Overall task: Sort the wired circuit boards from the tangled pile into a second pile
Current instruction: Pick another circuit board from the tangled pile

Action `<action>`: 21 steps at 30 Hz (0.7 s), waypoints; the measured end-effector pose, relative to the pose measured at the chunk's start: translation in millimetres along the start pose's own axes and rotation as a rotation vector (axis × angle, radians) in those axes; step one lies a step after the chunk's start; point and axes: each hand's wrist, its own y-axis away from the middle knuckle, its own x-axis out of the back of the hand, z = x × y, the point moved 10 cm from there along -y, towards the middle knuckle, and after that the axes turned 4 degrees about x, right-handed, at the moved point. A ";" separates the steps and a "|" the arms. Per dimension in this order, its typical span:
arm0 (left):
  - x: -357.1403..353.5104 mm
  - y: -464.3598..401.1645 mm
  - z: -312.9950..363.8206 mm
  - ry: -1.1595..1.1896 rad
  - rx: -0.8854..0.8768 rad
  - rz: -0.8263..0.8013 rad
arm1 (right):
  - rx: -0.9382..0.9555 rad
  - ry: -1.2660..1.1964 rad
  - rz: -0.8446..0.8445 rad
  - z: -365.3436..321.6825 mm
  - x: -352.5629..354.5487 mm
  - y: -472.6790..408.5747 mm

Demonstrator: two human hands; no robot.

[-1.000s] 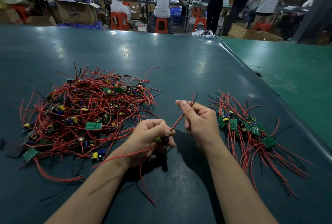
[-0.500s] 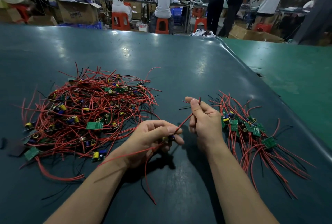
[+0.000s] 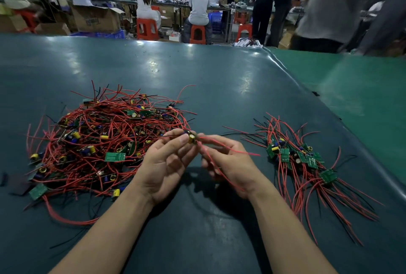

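Small green wired circuit board with yellow capacitor (image 3: 192,138) sat pinched in left hand (image 3: 167,161) fingertips, between both piles; right hand (image 3: 228,164) grasped its red wires (image 3: 222,148). Trailing leads could snag the tangled pile (image 3: 105,142).

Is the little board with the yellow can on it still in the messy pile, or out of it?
Out. The wired circuit board is held above the table by the left hand and right hand.

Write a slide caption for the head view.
Both hands hold one wired board between tangled pile and sorted pile.
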 end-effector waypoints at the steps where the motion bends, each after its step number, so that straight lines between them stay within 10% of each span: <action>1: 2.6 -0.5 2.6 -0.010 -0.021 0.019 | 0.001 0.006 -0.035 0.2 -5.4 0.9; 21: -4.7 -0.4 -5.0 -0.357 -0.107 0.039 | 0.090 -0.302 0.138 -12.0 -2.1 1.4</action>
